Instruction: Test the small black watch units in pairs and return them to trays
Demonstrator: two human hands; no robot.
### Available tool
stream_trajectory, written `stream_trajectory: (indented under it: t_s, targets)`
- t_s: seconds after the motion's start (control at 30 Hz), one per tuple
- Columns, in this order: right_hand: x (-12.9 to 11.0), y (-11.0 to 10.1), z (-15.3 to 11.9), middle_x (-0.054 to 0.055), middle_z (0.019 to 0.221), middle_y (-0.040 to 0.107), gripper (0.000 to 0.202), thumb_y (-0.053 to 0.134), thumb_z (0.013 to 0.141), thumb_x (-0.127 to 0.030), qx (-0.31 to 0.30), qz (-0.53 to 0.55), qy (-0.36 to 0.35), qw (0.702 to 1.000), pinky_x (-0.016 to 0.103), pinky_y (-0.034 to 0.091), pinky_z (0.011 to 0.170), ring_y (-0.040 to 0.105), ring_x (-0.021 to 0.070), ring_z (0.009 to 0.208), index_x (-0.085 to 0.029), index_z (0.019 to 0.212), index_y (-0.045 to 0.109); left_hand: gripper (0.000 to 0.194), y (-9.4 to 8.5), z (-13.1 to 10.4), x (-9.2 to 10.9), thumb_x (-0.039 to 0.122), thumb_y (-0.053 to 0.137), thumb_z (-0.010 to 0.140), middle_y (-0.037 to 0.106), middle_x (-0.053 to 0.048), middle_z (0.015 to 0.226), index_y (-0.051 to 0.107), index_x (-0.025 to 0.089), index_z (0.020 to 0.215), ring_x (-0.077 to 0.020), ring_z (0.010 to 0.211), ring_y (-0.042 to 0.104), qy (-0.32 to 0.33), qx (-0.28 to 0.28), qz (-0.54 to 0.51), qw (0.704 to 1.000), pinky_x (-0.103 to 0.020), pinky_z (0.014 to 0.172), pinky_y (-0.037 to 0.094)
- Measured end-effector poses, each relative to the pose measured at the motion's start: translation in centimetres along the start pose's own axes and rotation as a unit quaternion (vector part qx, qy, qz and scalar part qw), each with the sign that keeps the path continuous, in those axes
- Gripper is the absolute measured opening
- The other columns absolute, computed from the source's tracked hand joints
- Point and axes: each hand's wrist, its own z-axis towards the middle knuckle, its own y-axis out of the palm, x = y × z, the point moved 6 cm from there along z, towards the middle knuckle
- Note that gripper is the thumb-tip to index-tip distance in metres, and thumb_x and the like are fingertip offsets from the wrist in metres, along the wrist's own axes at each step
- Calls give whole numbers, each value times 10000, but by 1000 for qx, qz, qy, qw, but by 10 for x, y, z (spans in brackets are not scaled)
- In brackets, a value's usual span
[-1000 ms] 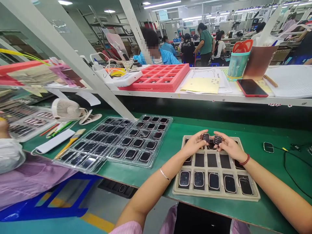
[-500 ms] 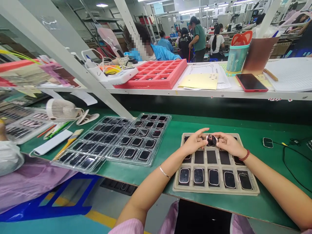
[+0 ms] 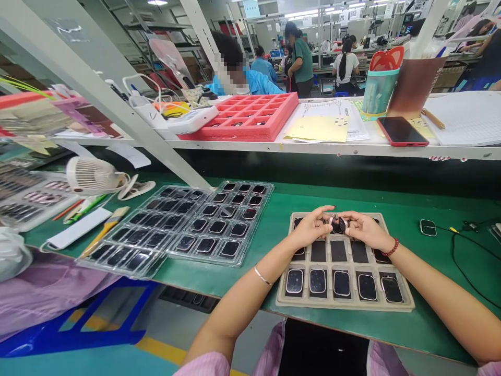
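Observation:
Over the back row of a beige tray point(image 3: 346, 304), my hands meet with their fingertips pinched on small smartwatch parts. My left hand point(image 3: 312, 228) grips a silver-rimmed watch case point(image 3: 334, 221), partly hidden by the fingers. Right beside it, my right hand point(image 3: 365, 231) pinches a dark watch screen point(image 3: 343, 225), tilted up at the case. I cannot tell if the two parts are joined. In the tray's front row lie several square watches point(image 3: 342, 283) with dark faces. The middle row shows bare dark pads point(image 3: 338, 250) between watches at its ends.
Clear plastic trays point(image 3: 242, 256) of dark watch screens lie to the left, near a brush point(image 3: 106, 230) and a small fan point(image 3: 94, 175). One watch point(image 3: 428, 227) and a cable point(image 3: 454, 261) lie at right. The shelf holds a red compartment tray point(image 3: 270, 130) and a phone point(image 3: 402, 130).
The right fingers have turned the dark screen slightly, and a little more of the case shows beside it. Both hands stay over the tray; the view has shifted slightly.

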Motion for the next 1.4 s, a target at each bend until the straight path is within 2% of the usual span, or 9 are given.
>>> stream_trajectory:
  t_s: [0.43,0.63,0.7,0.77,0.87,1.1,1.27,1.33,1.4]
  targets:
    - [-1,0,-1,-72,565,394,393,586,801,-213,-3,-28,-1,1000,231,272,490,338,94,500,-151,1186,536,619,1,0,0,361,681,743,547,-78,1032,445,187,1288,-45,594,501,4,-3,4,1000,-204,541,482]
    - [3,0,-1,-55,592,500,442,612,789,-232,-5,4,18,1000,227,383,489,455,96,490,-169,1218,529,608,-1,1,-4,348,690,732,560,-80,1053,460,189,1272,-43,585,526,3,6,4,1000,-215,557,484]
    - [7,0,0,-13,683,589,463,606,806,-252,-3,41,28,999,259,476,559,576,125,568,-181,1253,511,564,-2,1,-6,336,675,744,577,-86,1048,482,179,1250,-73,640,574,-1,16,-9,1000,-211,571,470]
    - [10,-2,1,50,894,651,474,593,823,-280,8,81,31,996,301,536,647,661,166,712,-201,1281,496,508,-3,2,-6,331,640,771,600,-95,1032,504,161,1230,-125,739,615,-2,33,-15,999,-214,593,461]
    - [9,-4,2,92,1116,625,486,588,823,-281,19,115,27,993,324,564,701,680,197,854,-218,1294,488,479,-5,1,-3,310,619,777,628,-105,1035,511,150,1216,-172,857,620,1,52,-25,998,-230,628,468]
    - [4,0,0,68,1007,666,394,571,783,-164,14,69,29,997,279,548,626,663,157,745,-204,1174,579,390,-3,-1,2,176,606,729,654,-59,875,519,128,1106,-95,646,592,-14,54,-29,998,-207,585,445]
    - [2,1,-1,69,1032,661,421,583,777,-181,9,66,32,997,278,533,625,668,166,772,-215,1191,512,434,-4,0,1,168,579,744,658,-65,917,477,139,1165,-93,651,597,-6,58,-16,998,-205,587,444]
    - [-1,-1,-1,61,954,675,318,558,815,-226,29,43,23,998,292,528,617,669,173,747,-206,1128,509,343,-5,-2,4,228,530,803,664,-72,897,498,130,1130,-106,658,604,-4,59,19,998,-225,604,456]
    - [-7,-1,-3,55,886,685,172,525,847,-255,58,-12,-3,998,329,528,662,668,189,760,-200,1010,532,237,-7,-7,12,265,488,836,672,-72,867,561,132,1018,-135,708,616,11,65,116,991,-273,675,477]
